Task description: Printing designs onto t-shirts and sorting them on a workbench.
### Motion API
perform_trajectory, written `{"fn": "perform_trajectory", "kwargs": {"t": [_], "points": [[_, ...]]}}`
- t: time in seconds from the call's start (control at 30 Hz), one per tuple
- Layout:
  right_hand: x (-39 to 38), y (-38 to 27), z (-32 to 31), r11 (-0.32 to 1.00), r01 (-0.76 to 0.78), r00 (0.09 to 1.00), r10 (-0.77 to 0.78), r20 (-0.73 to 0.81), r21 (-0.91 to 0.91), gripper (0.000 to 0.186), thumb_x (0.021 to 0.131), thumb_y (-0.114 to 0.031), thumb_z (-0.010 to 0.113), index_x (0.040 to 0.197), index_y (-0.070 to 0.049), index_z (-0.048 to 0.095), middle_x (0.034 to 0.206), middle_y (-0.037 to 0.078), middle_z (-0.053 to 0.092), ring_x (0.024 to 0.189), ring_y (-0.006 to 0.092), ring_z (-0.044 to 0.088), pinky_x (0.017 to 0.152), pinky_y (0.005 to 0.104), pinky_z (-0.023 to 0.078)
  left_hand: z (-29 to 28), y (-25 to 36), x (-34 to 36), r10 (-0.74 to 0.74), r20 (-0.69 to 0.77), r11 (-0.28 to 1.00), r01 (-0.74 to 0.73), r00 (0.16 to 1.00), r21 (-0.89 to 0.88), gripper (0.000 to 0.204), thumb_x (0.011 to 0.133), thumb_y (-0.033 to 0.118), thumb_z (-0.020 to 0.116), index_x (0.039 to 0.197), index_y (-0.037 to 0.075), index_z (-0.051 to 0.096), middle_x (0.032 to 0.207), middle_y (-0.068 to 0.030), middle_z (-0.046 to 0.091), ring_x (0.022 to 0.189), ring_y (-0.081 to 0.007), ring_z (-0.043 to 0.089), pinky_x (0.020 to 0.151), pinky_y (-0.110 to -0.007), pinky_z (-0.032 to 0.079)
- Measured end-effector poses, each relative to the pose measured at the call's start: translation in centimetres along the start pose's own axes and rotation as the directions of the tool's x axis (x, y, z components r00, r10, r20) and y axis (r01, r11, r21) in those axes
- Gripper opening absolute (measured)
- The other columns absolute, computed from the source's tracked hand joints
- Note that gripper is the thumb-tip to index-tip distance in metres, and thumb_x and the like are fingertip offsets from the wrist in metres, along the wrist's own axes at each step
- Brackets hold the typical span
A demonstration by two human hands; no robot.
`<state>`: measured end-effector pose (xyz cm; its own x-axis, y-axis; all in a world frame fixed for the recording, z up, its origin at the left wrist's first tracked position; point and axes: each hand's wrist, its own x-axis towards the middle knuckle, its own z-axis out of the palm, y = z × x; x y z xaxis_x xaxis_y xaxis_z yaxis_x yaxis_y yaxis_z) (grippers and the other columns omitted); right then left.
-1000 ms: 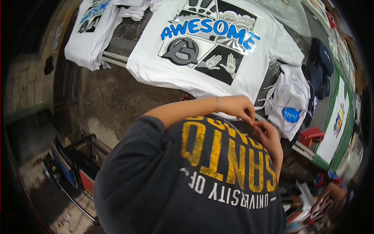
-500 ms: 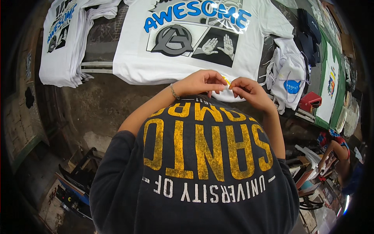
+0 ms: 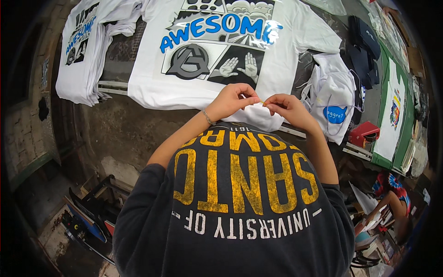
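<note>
Over the lower hem of a white printed T-shirt (image 3: 152,94), my two hands meet at the fingertips. My left hand (image 3: 234,102) is closed in a pinch, with a bracelet at its wrist. My right hand (image 3: 288,111) pinches too. Between them is a tiny yellow piece (image 3: 262,103), too small for its kind to show. The T-shirt lies spread on the table, its blue, grey and black comic-style print facing up. Part of its hem is hidden behind my hands.
Left of the T-shirt lies a stack of folded white T-shirts (image 3: 80,74). To the right are white drawstring bags (image 3: 330,92), dark blue folded items (image 3: 364,51), a red object (image 3: 363,134) and a green-edged table (image 3: 385,159). Another person's arm (image 3: 390,207) shows at lower right.
The view has shifted slightly, so the T-shirts and bags appear moved. My hands stay together at the yellow piece, now slightly further left in the picture.
</note>
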<state>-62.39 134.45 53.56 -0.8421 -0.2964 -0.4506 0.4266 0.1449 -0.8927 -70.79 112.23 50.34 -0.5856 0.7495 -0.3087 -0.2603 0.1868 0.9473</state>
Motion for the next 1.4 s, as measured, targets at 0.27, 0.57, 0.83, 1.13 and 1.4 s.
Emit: {"fn": "perform_trajectory", "kwargs": {"t": [0.27, 0.57, 0.83, 1.13, 1.4], "points": [[0.7, 1.9, -3.2, 1.000, 0.001, 0.973, -0.001, -0.231, 0.000, 0.021, 0.088, -0.012, 0.064, 0.102, 0.003, 0.066, 0.076, 0.000, 0.065, 0.067, 0.0039, 0.052, 0.060, 0.0193, 0.039, 1.1, 2.2, 4.1, 0.132, -0.125, 0.963, -0.097, 0.983, 0.253, 0.017, 0.084, 0.019, 0.072, 0.086, 0.003, 0.068, 0.076, -0.0005, 0.065, 0.065, -0.0070, 0.056, 0.060, -0.022, 0.045], [10.5, -0.3, -12.9, 0.960, 0.101, 0.791, -0.236, -0.564, -0.260, 0.024, 0.085, -0.023, 0.070, 0.095, -0.001, 0.068, 0.076, 0.002, 0.065, 0.066, 0.0076, 0.054, 0.060, 0.0225, 0.042, -5.6, 6.7, 19.9, 0.378, 0.049, 0.787, -0.349, 0.925, 0.509, 0.024, 0.081, 0.025, 0.073, 0.082, 0.001, 0.066, 0.076, -0.0085, 0.067, 0.069, -0.0172, 0.061, 0.064, -0.030, 0.048], [21.0, -3.7, -24.8, 0.979, 0.097, 0.700, -0.196, -0.687, -0.180, 0.023, 0.078, -0.019, 0.074, 0.094, -0.002, 0.071, 0.073, 0.002, 0.065, 0.063, 0.0066, 0.055, 0.054, 0.0217, 0.040, -10.9, 9.1, 37.2, 0.445, -0.029, 0.608, -0.278, 0.895, 0.743, 0.030, 0.082, 0.037, 0.071, 0.083, 0.007, 0.068, 0.087, -0.0055, 0.070, 0.089, -0.0199, 0.064, 0.080, -0.034, 0.049], [26.7, -2.3, -28.8, 0.999, -0.045, 0.717, 0.022, -0.697, -0.014, 0.022, 0.077, -0.016, 0.075, 0.093, -0.002, 0.069, 0.077, 0.003, 0.067, 0.064, 0.0073, 0.056, 0.055, 0.0224, 0.043, -13.2, 6.6, 44.1, 0.358, -0.048, 0.569, -0.177, 0.932, 0.803, 0.028, 0.079, 0.039, 0.072, 0.085, 0.012, 0.070, 0.090, -0.0033, 0.070, 0.090, -0.0201, 0.065, 0.078, -0.034, 0.049], [27.6, -1.5, -29.8, 0.988, -0.132, 0.730, 0.148, -0.667, 0.074, 0.016, 0.072, -0.009, 0.075, 0.082, 0.000, 0.067, 0.068, 0.004, 0.063, 0.052, 0.0086, 0.051, 0.047, 0.0239, 0.037, -13.0, 5.9, 44.7, 0.385, 0.003, 0.418, -0.177, 0.923, 0.891, 0.025, 0.077, 0.039, 0.073, 0.084, 0.014, 0.071, 0.087, -0.0035, 0.070, 0.080, -0.0208, 0.065, 0.073, -0.034, 0.050]]}}
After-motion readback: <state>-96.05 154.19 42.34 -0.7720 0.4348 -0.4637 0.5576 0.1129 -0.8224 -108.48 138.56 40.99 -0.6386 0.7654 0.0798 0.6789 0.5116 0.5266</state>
